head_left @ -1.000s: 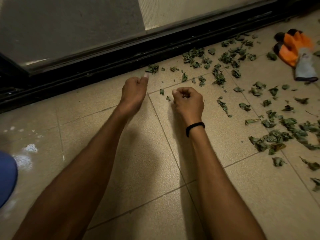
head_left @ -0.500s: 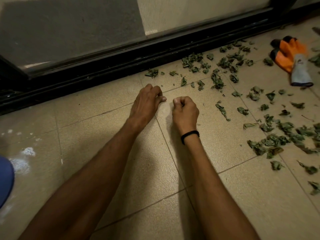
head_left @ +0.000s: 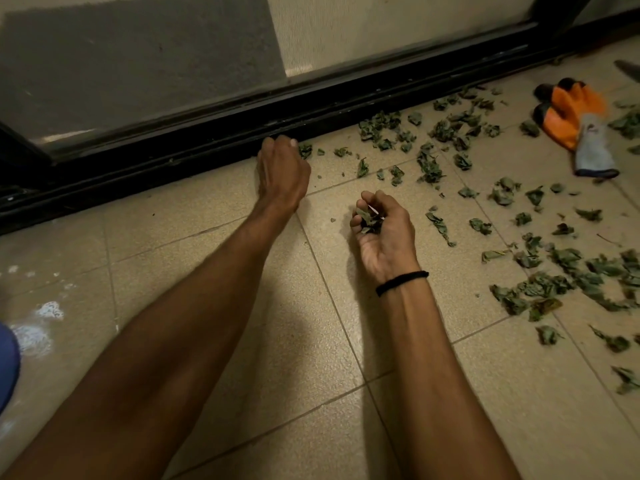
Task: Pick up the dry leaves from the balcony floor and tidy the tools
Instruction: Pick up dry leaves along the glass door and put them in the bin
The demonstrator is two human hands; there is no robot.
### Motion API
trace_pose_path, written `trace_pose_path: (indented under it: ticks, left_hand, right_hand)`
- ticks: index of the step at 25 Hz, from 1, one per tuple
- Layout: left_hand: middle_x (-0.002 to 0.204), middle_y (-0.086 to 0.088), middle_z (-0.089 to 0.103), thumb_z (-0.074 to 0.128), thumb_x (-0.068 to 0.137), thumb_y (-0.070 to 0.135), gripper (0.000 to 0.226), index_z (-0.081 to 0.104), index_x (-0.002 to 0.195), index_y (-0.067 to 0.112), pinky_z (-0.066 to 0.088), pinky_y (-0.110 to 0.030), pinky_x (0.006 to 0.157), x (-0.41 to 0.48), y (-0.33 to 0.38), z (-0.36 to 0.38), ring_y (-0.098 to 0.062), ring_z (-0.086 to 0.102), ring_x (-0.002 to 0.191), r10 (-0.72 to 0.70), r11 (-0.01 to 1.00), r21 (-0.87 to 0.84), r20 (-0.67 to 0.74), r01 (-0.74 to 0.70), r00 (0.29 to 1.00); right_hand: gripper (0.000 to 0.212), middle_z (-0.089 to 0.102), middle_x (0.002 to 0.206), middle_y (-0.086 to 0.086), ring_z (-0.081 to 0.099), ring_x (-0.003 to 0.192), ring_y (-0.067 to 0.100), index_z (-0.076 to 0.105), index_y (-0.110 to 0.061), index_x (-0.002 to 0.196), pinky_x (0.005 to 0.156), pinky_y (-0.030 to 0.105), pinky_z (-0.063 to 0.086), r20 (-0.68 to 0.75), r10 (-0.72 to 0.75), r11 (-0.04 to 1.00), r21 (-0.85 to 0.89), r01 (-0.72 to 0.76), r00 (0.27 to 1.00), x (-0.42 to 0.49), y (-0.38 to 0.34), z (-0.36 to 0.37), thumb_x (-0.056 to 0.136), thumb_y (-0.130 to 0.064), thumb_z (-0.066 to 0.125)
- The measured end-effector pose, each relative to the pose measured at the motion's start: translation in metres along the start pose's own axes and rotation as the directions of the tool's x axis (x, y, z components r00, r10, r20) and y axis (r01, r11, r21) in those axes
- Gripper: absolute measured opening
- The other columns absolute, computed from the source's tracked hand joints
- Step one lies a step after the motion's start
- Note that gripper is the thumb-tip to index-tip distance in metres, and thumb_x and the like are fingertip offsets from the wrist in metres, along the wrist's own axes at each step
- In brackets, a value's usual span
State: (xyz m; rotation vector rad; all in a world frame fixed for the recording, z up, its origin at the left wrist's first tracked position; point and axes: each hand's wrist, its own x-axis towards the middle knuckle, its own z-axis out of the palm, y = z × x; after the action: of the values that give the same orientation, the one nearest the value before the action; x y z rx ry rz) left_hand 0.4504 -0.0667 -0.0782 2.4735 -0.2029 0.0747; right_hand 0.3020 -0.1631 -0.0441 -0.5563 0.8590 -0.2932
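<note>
The tiled balcony floor point(head_left: 207, 341) is strewn with dry leaves point(head_left: 429, 168) on the right. The right hand point(head_left: 384, 230), palm up, curls round a gathered clump point(head_left: 369, 220), likely as a store. The left hand point(head_left: 282, 171), fingers curled, reaches a leaf point(head_left: 304, 150) by the door track point(head_left: 173, 161); I cannot tell whether it grips anything.

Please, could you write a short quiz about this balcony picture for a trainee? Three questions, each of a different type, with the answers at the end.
1. True or false: the right hand lies palm up and holds dry leaves.
2. Where are the orange gloves?
A) in the right hand
B) on the tiled floor, at the far right
C) hanging on the door
3. Fill in the missing word: the black band sits on the ___ wrist.

Key: 1 true; 2 B; 3 right.
</note>
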Motion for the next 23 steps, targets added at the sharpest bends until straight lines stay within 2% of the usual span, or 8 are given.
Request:
trace_pose_path:
  ticks: [4, 9, 12, 15, 18, 20, 22, 23]
  left_hand:
    - [0.123, -0.010, 0.046, 0.050, 0.100, 0.049, 0.046, 0.056, 0.123, 0.010, 0.042, -0.036, 0.094, -0.003, -0.013, 0.023, -0.024, 0.043, 0.109, 0.123, 0.982, 0.140, 0.051, -0.130, 0.991]
    - [0.100, -0.009, 0.055, 0.047, 0.103, 0.025, 0.017, 0.055, 0.108, 0.010, 0.047, -0.043, 0.081, -0.006, -0.017, 0.027, -0.022, 0.045, 0.090, 0.247, 0.962, 0.133, -0.041, -0.239, 0.968]
    - [0.093, -0.005, 0.052, 0.040, 0.102, 0.015, 0.012, 0.052, 0.100, 0.012, 0.044, -0.039, 0.075, -0.033, -0.022, 0.023, -0.018, 0.042, 0.086, 0.239, 0.968, 0.102, -0.079, -0.231, 0.968]
    - [0.082, -0.003, 0.049, 0.038, 0.099, 0.019, 0.014, 0.046, 0.090, 0.013, 0.039, -0.034, 0.069, -0.050, -0.022, 0.013, -0.018, 0.044, 0.080, 0.117, 0.993, 0.003, -0.113, -0.117, 0.987]
    - [0.077, -0.005, 0.052, 0.040, 0.101, 0.025, 0.020, 0.047, 0.087, 0.012, 0.044, -0.038, 0.068, -0.047, -0.018, 0.009, -0.021, 0.049, 0.079, 0.045, 0.998, -0.037, -0.115, -0.050, 0.992]
    - [0.086, -0.008, 0.058, 0.034, 0.104, 0.032, 0.031, 0.052, 0.093, 0.010, 0.046, -0.040, 0.077, -0.046, -0.017, 0.008, -0.024, 0.053, 0.086, 0.023, 0.998, -0.056, -0.073, -0.027, 0.997]
    - [0.102, -0.014, 0.061, 0.027, 0.106, 0.037, 0.044, 0.058, 0.105, 0.006, 0.042, -0.038, 0.090, -0.046, -0.017, 0.008, -0.029, 0.054, 0.100, -0.005, 0.992, -0.127, -0.013, 0.003, 1.000]
    - [0.104, -0.016, 0.061, 0.028, 0.107, 0.034, 0.043, 0.058, 0.107, 0.004, 0.042, -0.039, 0.092, -0.046, -0.017, 0.008, -0.030, 0.053, 0.101, 0.012, 0.992, -0.125, -0.018, -0.015, 1.000]
  right_hand:
    - [0.010, 0.061, 0.067, 0.001, 0.053, 0.055, 0.007, 0.063, -0.008, 0.088, 0.048, 0.018, 0.042, -0.059, -0.129, 0.974, -0.194, 0.115, 0.990, 0.008, 0.008, -0.004, 0.094, -0.015, 0.064]
    - [0.014, 0.062, 0.069, -0.001, 0.053, 0.058, 0.007, 0.065, -0.012, 0.082, 0.054, 0.020, 0.045, -0.077, -0.214, 0.912, -0.373, 0.171, 0.974, 0.017, 0.016, -0.005, 0.093, -0.020, 0.065]
    - [0.014, 0.065, 0.067, -0.004, 0.056, 0.056, 0.006, 0.066, -0.014, 0.081, 0.058, 0.023, 0.049, -0.079, -0.291, 0.848, -0.484, 0.218, 0.954, 0.027, 0.017, -0.001, 0.093, -0.021, 0.065]
    - [0.007, 0.067, 0.071, -0.004, 0.062, 0.059, 0.007, 0.066, -0.019, 0.087, 0.063, 0.027, 0.053, -0.039, -0.356, 0.739, -0.623, 0.256, 0.934, 0.042, 0.015, 0.013, 0.093, -0.016, 0.063]
    - [0.016, 0.070, 0.085, 0.000, 0.071, 0.074, 0.015, 0.067, -0.019, 0.089, 0.077, 0.036, 0.060, 0.033, -0.384, 0.645, -0.706, 0.293, 0.923, 0.061, 0.013, 0.035, 0.088, -0.004, 0.062]
    - [0.016, 0.071, 0.091, -0.001, 0.071, 0.088, 0.017, 0.071, -0.014, 0.095, 0.084, 0.025, 0.055, 0.111, -0.446, 0.504, -0.789, 0.352, 0.888, 0.071, 0.011, 0.050, 0.088, -0.004, 0.062]
    - [0.018, 0.070, 0.106, 0.003, 0.065, 0.097, 0.014, 0.072, -0.010, 0.105, 0.076, 0.009, 0.040, 0.198, -0.491, 0.316, -0.867, 0.385, 0.849, 0.078, 0.007, 0.068, 0.091, -0.006, 0.061]
    - [0.021, 0.067, 0.113, 0.006, 0.061, 0.098, 0.014, 0.070, -0.009, 0.110, 0.075, 0.009, 0.037, 0.208, -0.492, 0.294, -0.874, 0.386, 0.846, 0.081, 0.006, 0.076, 0.093, -0.007, 0.059]
